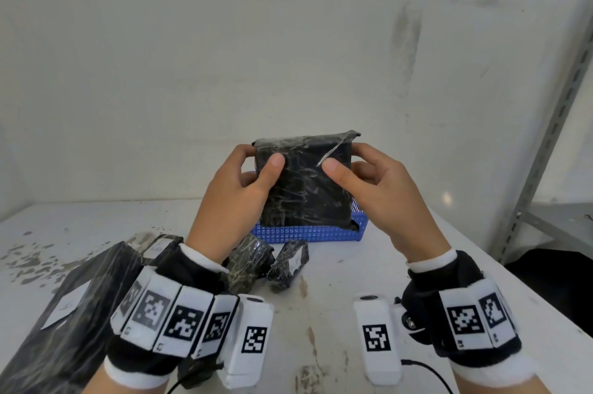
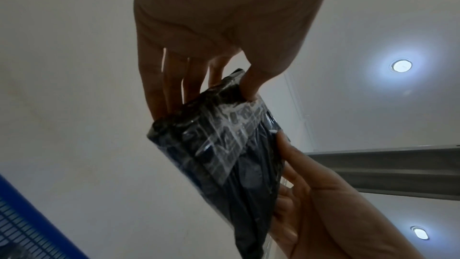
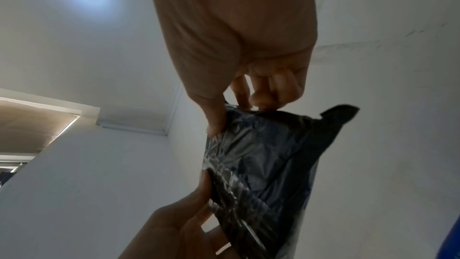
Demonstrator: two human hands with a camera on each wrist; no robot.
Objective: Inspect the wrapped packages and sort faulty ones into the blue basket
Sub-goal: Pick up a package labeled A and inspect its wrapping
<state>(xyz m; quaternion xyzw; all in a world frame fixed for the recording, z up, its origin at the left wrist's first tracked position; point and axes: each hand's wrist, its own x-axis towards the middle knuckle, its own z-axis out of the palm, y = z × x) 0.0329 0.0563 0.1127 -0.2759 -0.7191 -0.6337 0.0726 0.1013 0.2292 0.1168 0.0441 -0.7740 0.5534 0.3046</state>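
Observation:
A flat black package [image 1: 305, 188] wrapped in clear film is held upright in the air above the blue basket [image 1: 308, 233]. My left hand [image 1: 247, 182] pinches its left edge, thumb on the front face and fingers behind. My right hand [image 1: 362, 178] pinches the right edge the same way. A loose flap of wrap sticks out at the top right corner. The left wrist view shows the package [image 2: 224, 155] between both hands, with crinkled tape across it. The right wrist view shows the package [image 3: 261, 164] with a torn-looking black corner standing off it.
Several other black wrapped packages lie on the white table [image 1: 337, 291]: a long one [image 1: 64, 313] at the left under my forearm, two small ones [image 1: 253, 262] [image 1: 288, 265] before the basket. A metal shelf frame [image 1: 545, 143] stands at the right. A wall is close behind.

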